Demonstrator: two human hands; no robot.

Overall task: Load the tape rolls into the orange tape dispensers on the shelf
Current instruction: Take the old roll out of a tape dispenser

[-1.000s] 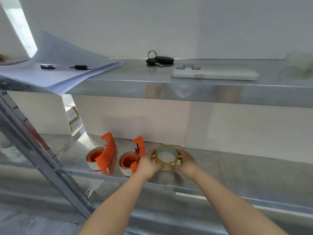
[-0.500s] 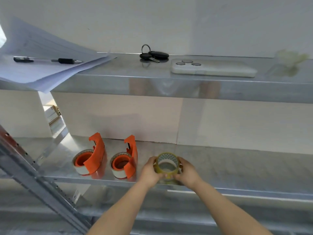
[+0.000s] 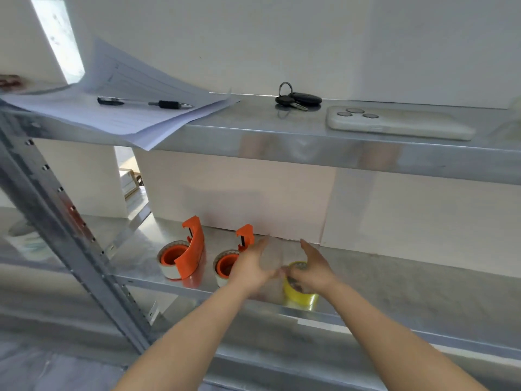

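Note:
A yellowish clear tape roll (image 3: 299, 295) rests on the lower metal shelf (image 3: 408, 280) near its front edge. My right hand (image 3: 311, 268) hovers right over it, fingers spread, its palm and thumb at the roll's top. My left hand (image 3: 252, 268) is just left of the roll, fingers also spread, thumb tip close to the right thumb. Two orange tape dispensers stand to the left, each with a whitish roll on its orange hub: one (image 3: 186, 256) in full view, the other (image 3: 229, 262) partly hidden behind my left hand.
The upper shelf (image 3: 282, 142) juts out overhead, carrying papers (image 3: 118, 108) with a pen (image 3: 143, 103), keys (image 3: 297, 98) and a white phone (image 3: 397, 124). A slanted steel upright (image 3: 64, 227) runs down the left. The lower shelf stretches bare to the right of my hands.
The roll was held upright between both hands. It now sits lower on the shelf near the front edge, and both hands have spread their fingers off it.

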